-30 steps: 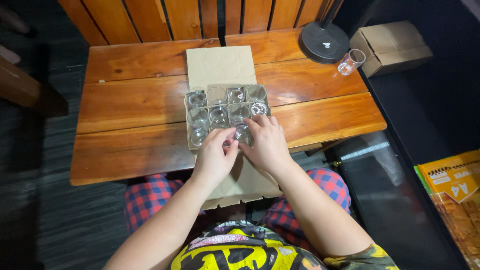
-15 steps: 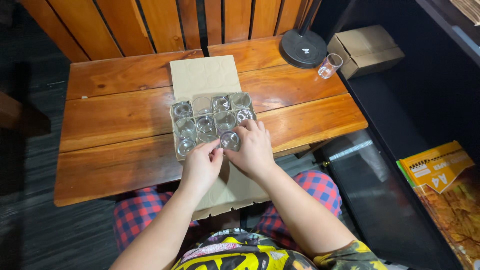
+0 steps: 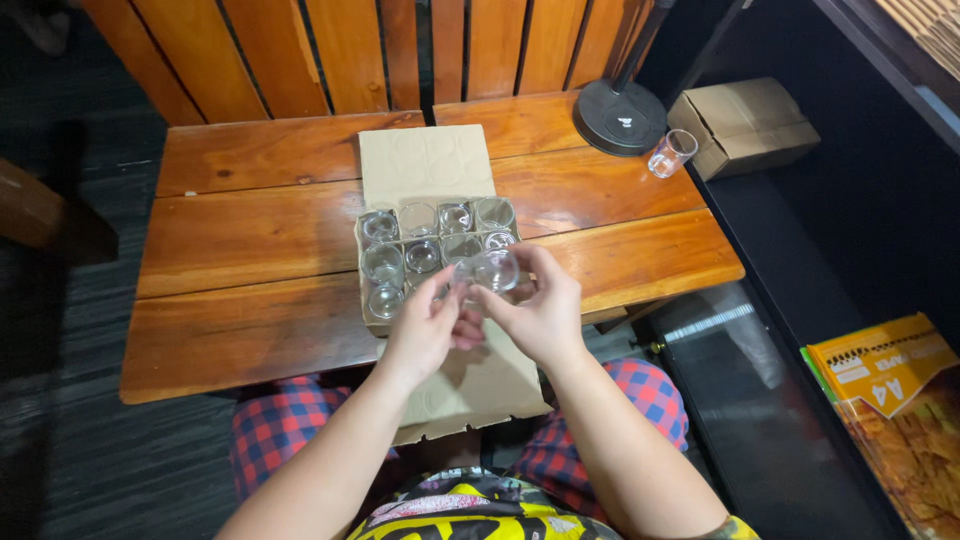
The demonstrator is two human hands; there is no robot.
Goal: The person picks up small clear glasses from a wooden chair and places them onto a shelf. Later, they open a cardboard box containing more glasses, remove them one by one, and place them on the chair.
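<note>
Wooden slat table (image 3: 250, 240), reddish-brown planks, dark floor on the left, slatted wooden backrest behind. Open cardboard box (image 3: 430, 175) sits mid-table, far flap laid flat, near flap hanging over the table's near edge toward the lap. Inside the box, a grid of small clear glasses (image 3: 400, 260), upright in divider cells. Both forearms reach forward from the lower edge, meeting over the box's near right corner. Right hand (image 3: 545, 315) curled, fingers closed round a small clear glass (image 3: 495, 270) lifted just above the cells and tipped sideways. Left hand (image 3: 425, 330) half-closed, fingertips touching the same glass from the left. Far right: round black lamp base (image 3: 620, 115), closed small brown carton (image 3: 745, 125), and a lone clear glass (image 3: 670, 153) between them.
</note>
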